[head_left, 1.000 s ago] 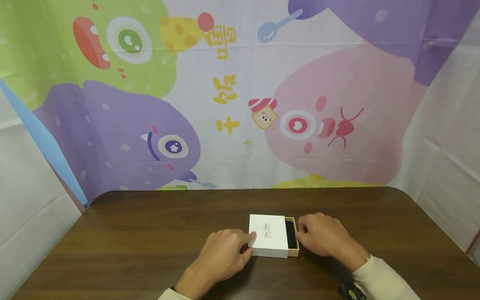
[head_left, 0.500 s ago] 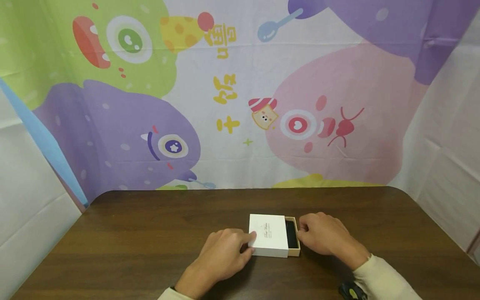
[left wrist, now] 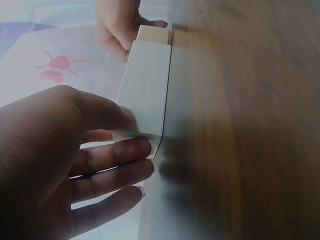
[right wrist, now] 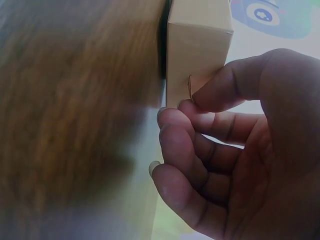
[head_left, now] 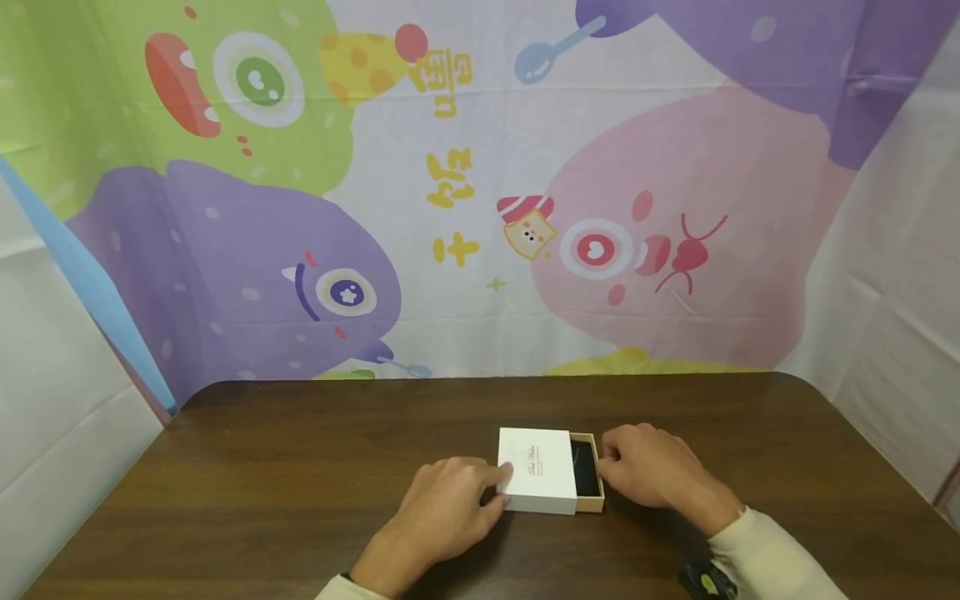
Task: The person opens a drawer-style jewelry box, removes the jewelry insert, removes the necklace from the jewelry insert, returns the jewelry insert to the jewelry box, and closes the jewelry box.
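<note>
On the table lies a small drawer-style gift box with a white printed sleeve [head_left: 534, 463] and a tan inner drawer [head_left: 590, 505]. The drawer sticks out partway on the right, showing a black lining [head_left: 587, 471] with a fine light mark on it. My left hand [head_left: 450, 507] grips the sleeve's left end, thumb and fingers around its near corner. At the drawer's end face, my right hand [head_left: 656, 468] pinches a thin brown pull ribbon [right wrist: 190, 86] between thumb and index finger, the other fingers curled. The rest of the drawer is hidden inside the sleeve.
The dark wooden table [head_left: 300, 450] has rounded far corners. Behind it hangs a cloth [head_left: 465, 325] printed with cartoon monsters, with white cloth on both sides. A dark wrist device [head_left: 707, 581] sits by the right sleeve cuff.
My right hand has moved slightly right, and the drawer has slid a little further out of the sleeve, baring more black lining. The left hand and sleeve have stayed still.
</note>
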